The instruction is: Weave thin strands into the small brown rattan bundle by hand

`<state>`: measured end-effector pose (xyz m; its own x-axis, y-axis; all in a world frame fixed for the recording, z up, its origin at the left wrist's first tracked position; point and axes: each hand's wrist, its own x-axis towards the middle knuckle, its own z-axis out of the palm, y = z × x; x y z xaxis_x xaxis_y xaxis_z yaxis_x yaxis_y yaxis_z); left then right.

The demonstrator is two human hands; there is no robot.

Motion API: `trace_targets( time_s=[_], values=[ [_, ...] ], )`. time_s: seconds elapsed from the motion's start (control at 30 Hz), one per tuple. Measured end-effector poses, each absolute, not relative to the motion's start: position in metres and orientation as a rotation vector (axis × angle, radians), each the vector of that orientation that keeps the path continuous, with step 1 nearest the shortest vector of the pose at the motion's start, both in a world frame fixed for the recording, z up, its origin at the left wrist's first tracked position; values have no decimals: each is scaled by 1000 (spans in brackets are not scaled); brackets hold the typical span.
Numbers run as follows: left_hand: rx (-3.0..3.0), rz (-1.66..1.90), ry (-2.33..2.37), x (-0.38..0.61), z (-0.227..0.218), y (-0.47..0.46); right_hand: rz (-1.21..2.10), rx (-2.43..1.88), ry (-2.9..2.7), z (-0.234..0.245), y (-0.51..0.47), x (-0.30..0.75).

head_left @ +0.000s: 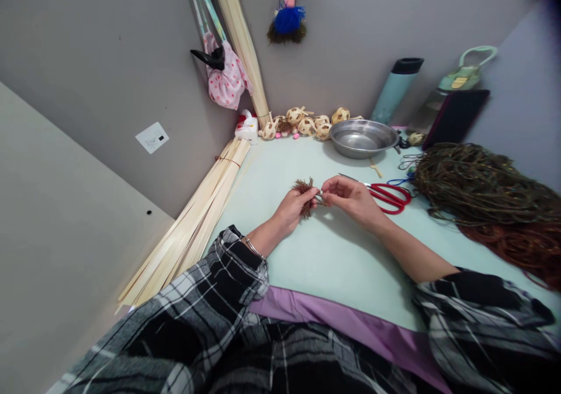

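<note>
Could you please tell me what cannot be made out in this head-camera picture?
Head view:
- What the right hand pinches beside the brown fibre tuft held by the left hand: too small.
- Blades of the red scissors: mostly hidden behind the right hand.
- Hanging blue pom-pom figure: top cut off by the upper edge.
- Heap of brown cord: runs past the right edge.

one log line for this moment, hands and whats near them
left hand: holds brown tuft | right hand: pinches tuft end | near: red scissors, cord pile | surface: table
</note>
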<state>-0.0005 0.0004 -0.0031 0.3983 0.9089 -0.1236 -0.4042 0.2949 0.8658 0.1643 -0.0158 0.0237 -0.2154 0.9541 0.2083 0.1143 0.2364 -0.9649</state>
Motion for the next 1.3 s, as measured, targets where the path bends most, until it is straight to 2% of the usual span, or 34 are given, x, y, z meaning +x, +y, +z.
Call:
trace_targets(
  time_s=[0.13, 0.47, 0.67, 0.87, 0.97, 1.07, 1.2, 1.3],
  values=[
    [853, 984, 704, -1, -4, 1, 971, -1076, -1639, 21, -17, 166],
    [862, 1006, 707, 0, -10, 4, 214, -1110, -2113, 23, -28, 164],
    [839, 1009, 729, 1, -11, 6, -8, -1185, -2216, 23, -28, 164],
    [834, 980, 737, 1, -10, 6, -251, -1480, -2249, 15, -22, 167],
    [818, 988, 765, 1, -8, 4, -210, -1597, -2113, 9, -17, 173],
    [806, 990, 762, 1, -7, 3, 16, -1602, -1920, 9, -12, 178],
    [828, 989, 758, 1, -6, 3, 438, -1388, -1799, 15, -10, 178],
    [875, 981, 755, 1, -6, 3, 581, -1252, -1855, 19, -13, 173]
  ],
)
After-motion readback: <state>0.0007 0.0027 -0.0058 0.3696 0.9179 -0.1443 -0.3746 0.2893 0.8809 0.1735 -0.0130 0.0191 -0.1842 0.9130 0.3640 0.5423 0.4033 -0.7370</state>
